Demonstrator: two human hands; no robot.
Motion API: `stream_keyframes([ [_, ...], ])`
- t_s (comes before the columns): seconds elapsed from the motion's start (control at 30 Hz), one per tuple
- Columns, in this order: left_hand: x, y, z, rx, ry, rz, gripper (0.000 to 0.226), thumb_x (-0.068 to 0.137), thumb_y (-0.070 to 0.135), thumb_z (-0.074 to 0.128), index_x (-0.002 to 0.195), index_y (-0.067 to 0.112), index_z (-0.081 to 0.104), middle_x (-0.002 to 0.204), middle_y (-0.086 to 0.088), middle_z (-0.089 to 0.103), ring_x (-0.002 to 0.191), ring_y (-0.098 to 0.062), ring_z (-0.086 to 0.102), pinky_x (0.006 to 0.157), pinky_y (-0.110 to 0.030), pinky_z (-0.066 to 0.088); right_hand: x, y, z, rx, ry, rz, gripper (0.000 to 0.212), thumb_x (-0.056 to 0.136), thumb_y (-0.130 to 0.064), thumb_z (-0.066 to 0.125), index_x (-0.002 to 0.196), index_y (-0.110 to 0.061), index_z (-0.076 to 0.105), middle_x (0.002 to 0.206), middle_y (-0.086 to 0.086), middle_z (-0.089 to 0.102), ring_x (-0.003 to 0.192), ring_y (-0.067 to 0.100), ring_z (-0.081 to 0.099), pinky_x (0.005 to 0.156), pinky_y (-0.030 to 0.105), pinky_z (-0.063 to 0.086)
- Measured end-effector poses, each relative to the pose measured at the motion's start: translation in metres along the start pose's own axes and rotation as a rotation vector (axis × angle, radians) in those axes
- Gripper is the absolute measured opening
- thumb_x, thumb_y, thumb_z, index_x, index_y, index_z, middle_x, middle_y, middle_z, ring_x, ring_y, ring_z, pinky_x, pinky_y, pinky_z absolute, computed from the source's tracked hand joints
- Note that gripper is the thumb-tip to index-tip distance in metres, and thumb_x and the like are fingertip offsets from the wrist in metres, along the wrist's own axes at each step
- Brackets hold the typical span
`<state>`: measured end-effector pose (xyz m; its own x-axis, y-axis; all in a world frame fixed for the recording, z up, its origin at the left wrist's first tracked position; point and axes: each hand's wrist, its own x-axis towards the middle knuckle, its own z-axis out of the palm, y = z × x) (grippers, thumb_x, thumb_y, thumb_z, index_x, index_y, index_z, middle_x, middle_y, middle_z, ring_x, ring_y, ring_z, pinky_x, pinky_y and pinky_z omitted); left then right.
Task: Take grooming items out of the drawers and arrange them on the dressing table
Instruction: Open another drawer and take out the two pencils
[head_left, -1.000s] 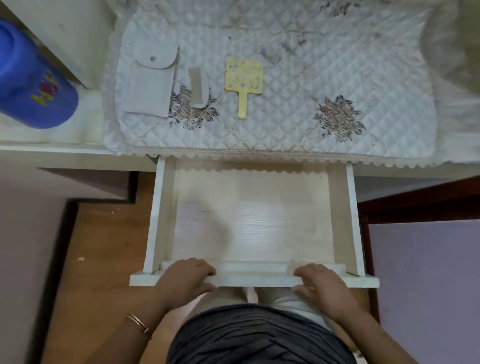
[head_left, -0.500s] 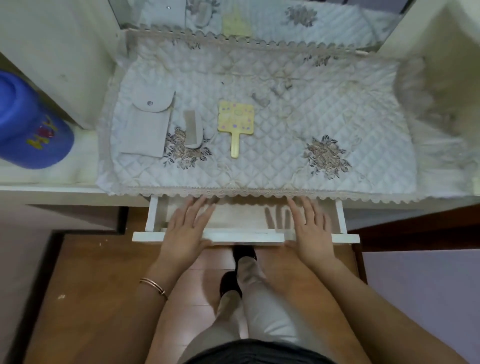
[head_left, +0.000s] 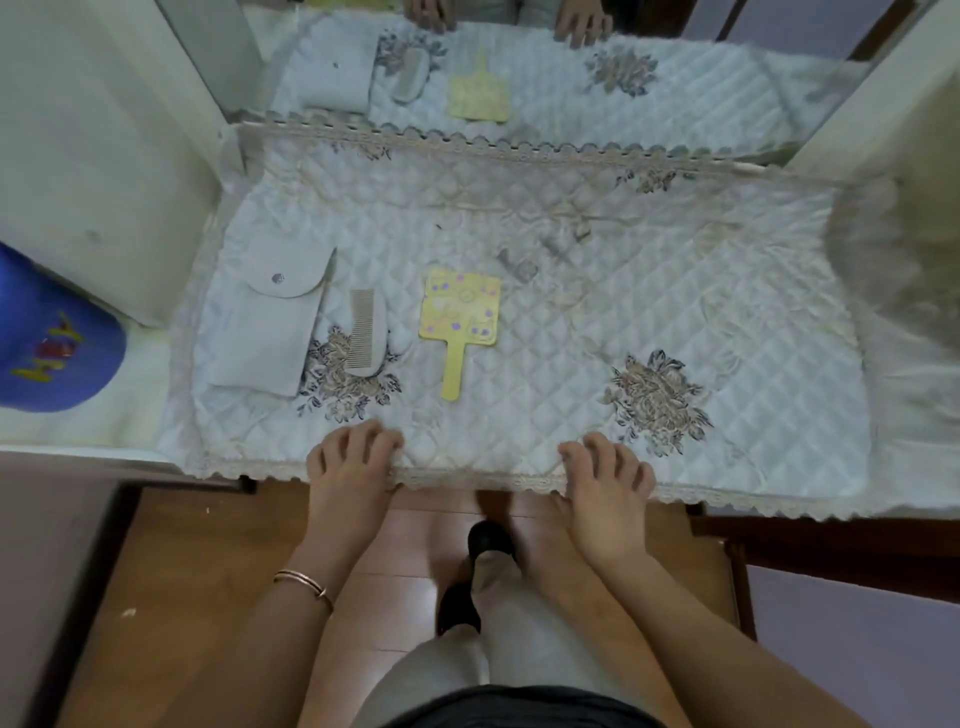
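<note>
Three items lie in a row on the quilted white cloth (head_left: 571, 332) of the dressing table: a grey snap pouch (head_left: 267, 325) at the left, a grey comb (head_left: 366, 332) beside it, and a yellow hand mirror (head_left: 460, 319) with its handle toward me. My left hand (head_left: 350, 467) and my right hand (head_left: 605, 483) rest on the table's front edge, fingers spread over the lace trim, holding nothing. The drawer is pushed in under the cloth and cannot be seen.
A mirror (head_left: 519, 62) at the back reflects the items and hands. A blue cap (head_left: 49, 338) lies on the lower shelf at the left. White side panels (head_left: 104, 156) flank the table. My legs stand on the wooden floor (head_left: 182, 597) below.
The drawer, open and empty a second ago, has been pushed fully shut. Both hands moved from its front up onto the table's edge.
</note>
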<state>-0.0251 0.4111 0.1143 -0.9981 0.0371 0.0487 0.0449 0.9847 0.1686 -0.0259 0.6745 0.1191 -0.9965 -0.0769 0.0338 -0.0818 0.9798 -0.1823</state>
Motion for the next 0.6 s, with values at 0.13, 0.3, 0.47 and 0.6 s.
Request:
stream_keyframes([
  [0.13, -0.004, 0.001, 0.002, -0.026, 0.016, -0.042, 0.043, 0.062, 0.029, 0.06, 0.103, 0.025, 0.047, 0.111, 0.001, 0.04, 0.103, -0.029, 0.038, 0.082, -0.047, 0.04, 0.001, 0.006, 0.002, 0.039, -0.008, -0.03, 0.069, 0.045, -0.021, 0.087, 0.099, -0.026, 0.045, 0.111, 0.002, 0.035, 0.101, 0.026, 0.032, 0.085, 0.044, 0.025],
  [0.3, -0.007, 0.005, -0.003, -0.081, -0.049, -0.093, 0.059, 0.057, 0.013, 0.076, 0.107, 0.022, 0.046, 0.115, -0.008, 0.048, 0.109, -0.03, 0.033, 0.088, -0.055, 0.039, 0.005, 0.009, -0.006, 0.022, -0.059, -0.011, 0.067, 0.045, -0.025, 0.088, 0.099, -0.028, 0.048, 0.11, 0.004, 0.051, 0.098, 0.025, 0.033, 0.08, 0.048, 0.039],
  [0.47, -0.024, 0.012, -0.007, -0.116, -0.054, -0.04, 0.057, 0.069, 0.003, 0.065, 0.121, 0.015, 0.044, 0.128, -0.018, 0.05, 0.121, -0.034, 0.033, 0.098, -0.058, 0.034, -0.01, 0.015, -0.016, -0.005, -0.067, -0.099, 0.065, 0.056, -0.02, 0.082, 0.112, -0.025, 0.048, 0.117, 0.009, 0.06, 0.107, 0.028, 0.037, 0.083, 0.048, 0.045],
  [0.6, -0.065, 0.017, -0.008, -0.162, -0.12, -0.033, 0.054, 0.085, 0.01, 0.056, 0.136, 0.012, 0.039, 0.15, -0.012, 0.031, 0.139, -0.032, 0.025, 0.111, -0.052, 0.02, -0.073, 0.022, -0.02, 0.006, -0.089, -0.049, 0.063, 0.069, -0.017, 0.074, 0.127, -0.016, 0.049, 0.134, 0.014, 0.052, 0.125, 0.035, 0.046, 0.1, 0.052, 0.039],
])
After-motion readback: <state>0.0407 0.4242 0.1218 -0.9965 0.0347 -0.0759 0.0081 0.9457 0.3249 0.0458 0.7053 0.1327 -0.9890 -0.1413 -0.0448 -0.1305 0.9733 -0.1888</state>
